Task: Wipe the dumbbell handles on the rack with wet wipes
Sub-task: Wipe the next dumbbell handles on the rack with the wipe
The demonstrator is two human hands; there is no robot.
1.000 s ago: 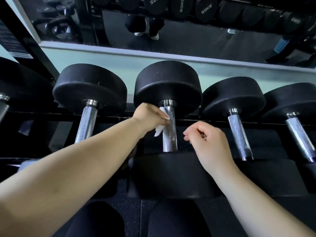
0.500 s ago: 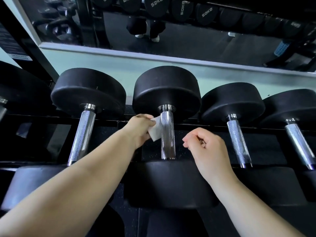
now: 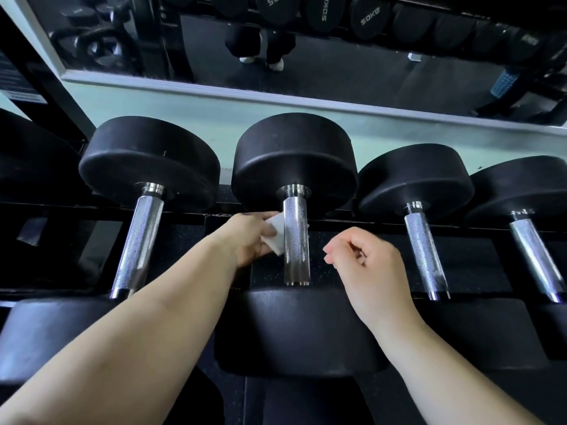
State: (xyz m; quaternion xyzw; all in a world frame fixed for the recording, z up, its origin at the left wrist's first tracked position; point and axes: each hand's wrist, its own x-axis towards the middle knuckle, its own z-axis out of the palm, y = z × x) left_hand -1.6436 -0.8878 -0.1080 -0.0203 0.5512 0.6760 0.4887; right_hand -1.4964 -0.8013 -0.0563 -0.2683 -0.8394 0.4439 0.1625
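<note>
Fingers of my left hand (image 3: 247,240) pinch the wet wipe (image 3: 276,239), pressed to the left side of the middle handle (image 3: 296,250) near its far end. My right hand (image 3: 368,268) hangs loosely curled and holds nothing, just right of that handle. I judge this handle partway wiped; whether the neighbouring handles (image 3: 139,240) are done I cannot tell. Black heads (image 3: 294,154) stop the stroke at both ends, and open gaps lie on either side.

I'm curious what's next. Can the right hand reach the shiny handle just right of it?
Probably yes. The right hand hovers beside that handle with nothing between them, and seems empty. The wet wipe is in the left hand, though.
</note>
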